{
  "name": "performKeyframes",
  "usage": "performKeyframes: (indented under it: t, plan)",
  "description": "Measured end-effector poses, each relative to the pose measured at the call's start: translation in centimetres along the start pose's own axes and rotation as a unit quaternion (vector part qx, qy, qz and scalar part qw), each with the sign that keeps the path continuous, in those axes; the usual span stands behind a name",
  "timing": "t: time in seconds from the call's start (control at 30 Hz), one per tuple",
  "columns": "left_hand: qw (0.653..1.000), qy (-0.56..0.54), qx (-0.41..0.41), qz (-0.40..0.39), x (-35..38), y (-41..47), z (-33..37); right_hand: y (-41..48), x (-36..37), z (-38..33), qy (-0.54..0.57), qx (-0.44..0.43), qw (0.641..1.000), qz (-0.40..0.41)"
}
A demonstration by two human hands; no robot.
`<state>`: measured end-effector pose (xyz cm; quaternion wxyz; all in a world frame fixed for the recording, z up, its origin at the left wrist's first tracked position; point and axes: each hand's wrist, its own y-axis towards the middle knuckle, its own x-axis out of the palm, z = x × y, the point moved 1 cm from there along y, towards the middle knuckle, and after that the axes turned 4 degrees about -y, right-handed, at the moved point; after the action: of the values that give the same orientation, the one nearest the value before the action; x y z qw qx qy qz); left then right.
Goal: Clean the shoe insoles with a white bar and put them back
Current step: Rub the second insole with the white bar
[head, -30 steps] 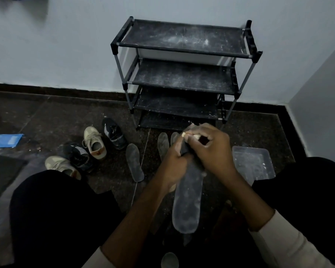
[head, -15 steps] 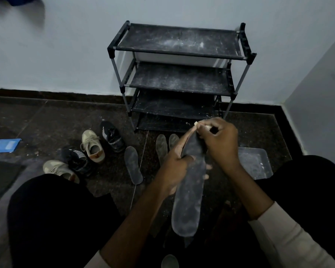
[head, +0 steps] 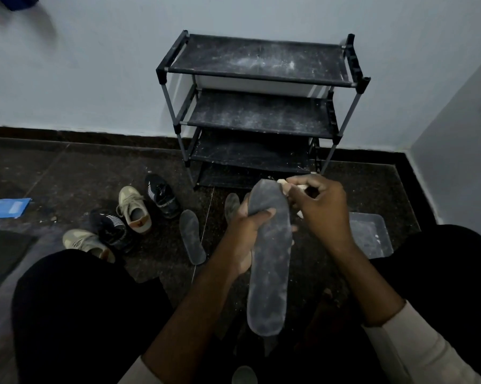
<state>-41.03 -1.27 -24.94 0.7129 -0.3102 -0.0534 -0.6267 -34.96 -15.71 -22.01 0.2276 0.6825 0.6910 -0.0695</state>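
The long dark grey foam insole point(head: 270, 259), smeared with pale dust, is held nearly upright above the person's lap with its toe end up. The left hand point(head: 242, 236) grips it just below the toe, the thumb curled across the front face and the rest of the hand behind it. At the insole's upper right edge, the curled fingers point(head: 303, 184) of the right hand point(head: 321, 210) pinch a small white bar point(head: 283, 185) whose end touches the insole.

Just left of the gripping fingers, the tip of a second dark insole point(head: 232, 206) shows from behind the hand. A third dark insole point(head: 192, 236) lies flat on the dark speckled stone floor point(head: 95, 184) a little further left. Beyond that are two beige lace-up sneakers point(head: 134, 209) and two black striped sneakers point(head: 161, 196), clustered close together.

To the right of the pinching fingers and lower down, a clear plastic tray point(head: 372, 234) sits on the floor — its inside is dusted white. Past the fingertips, a black four-tier shoe rack point(head: 258, 106) stands against the pale wall, its shelves powdered white. Far to the left lies a flat blue sheet point(head: 6, 207).
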Motion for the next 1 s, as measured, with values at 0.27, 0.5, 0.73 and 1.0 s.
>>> performKeyframes:
  t: [0.27,0.5,0.73,1.0]
  plan:
    - [0.993,0.114,0.039,-0.006,-0.1,0.2,-0.8,-0.4,0.9,-0.7,-0.157,-0.093,0.983,-0.014]
    - [0.984,0.163,0.071,-0.027,0.2,0.2,-0.5,-2.1,2.3,-1.6,-0.123,-0.093,0.987,-0.052]
    - [0.976,0.198,0.081,-0.038,0.3,-0.3,-0.9,0.1,1.2,-1.0,-0.122,-0.040,0.992,0.013]
    - [0.975,0.207,0.079,-0.017,0.2,-0.2,-0.8,0.0,1.4,-1.0,-0.093,-0.034,0.995,0.001]
